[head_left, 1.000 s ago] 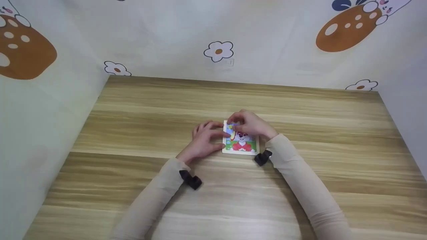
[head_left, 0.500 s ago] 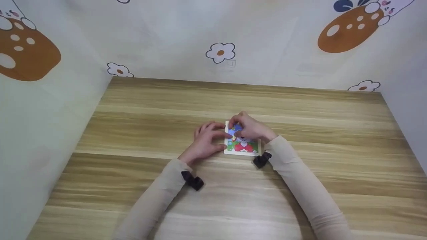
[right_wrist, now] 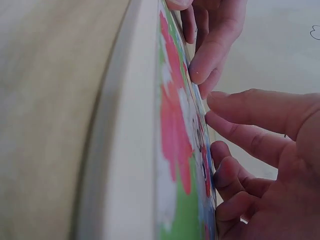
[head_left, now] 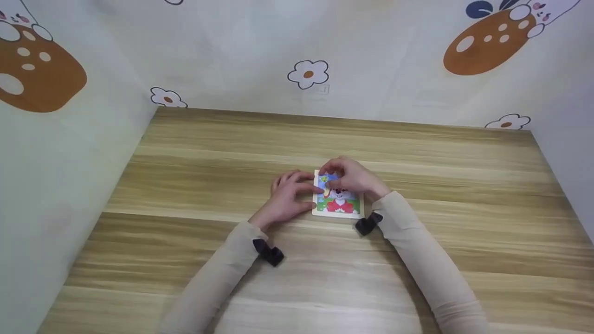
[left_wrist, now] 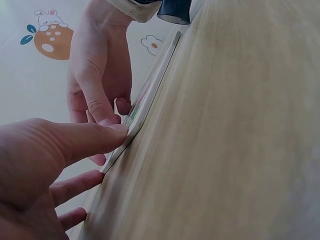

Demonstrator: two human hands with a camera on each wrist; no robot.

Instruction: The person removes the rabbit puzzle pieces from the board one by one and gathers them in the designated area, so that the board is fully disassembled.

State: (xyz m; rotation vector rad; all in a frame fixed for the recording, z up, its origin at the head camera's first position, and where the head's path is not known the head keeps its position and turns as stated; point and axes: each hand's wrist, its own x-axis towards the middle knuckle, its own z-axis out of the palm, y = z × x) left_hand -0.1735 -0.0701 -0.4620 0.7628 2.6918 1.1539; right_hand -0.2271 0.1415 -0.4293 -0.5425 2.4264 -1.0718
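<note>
A small flat picture puzzle (head_left: 339,208) with a pale frame lies on the table, showing a white-faced cartoon animal in red on green and blue. At its left edge rests my left hand (head_left: 287,197), fingers spread and fairly straight. The left thumb (left_wrist: 100,140) touches the frame, and one finger reaches onto the picture. Over the upper part is my right hand (head_left: 355,178), which hides the top right of the picture. In the right wrist view, the right fingertips touch the picture surface (right_wrist: 175,135), thumb and index finger extended, the other fingers bent.
The wood-grain table (head_left: 209,139) stretches around the puzzle. A pale wall (head_left: 241,60) with flower and strawberry prints rises behind it, with another wall at the left. Black wrist cameras (head_left: 269,253) sit on both beige sleeves, close above the tabletop.
The right fingers shift slightly over the upper part of the picture; a yellow star there, less visible half a second ago, shows again. The left hand stays at the left edge.
</note>
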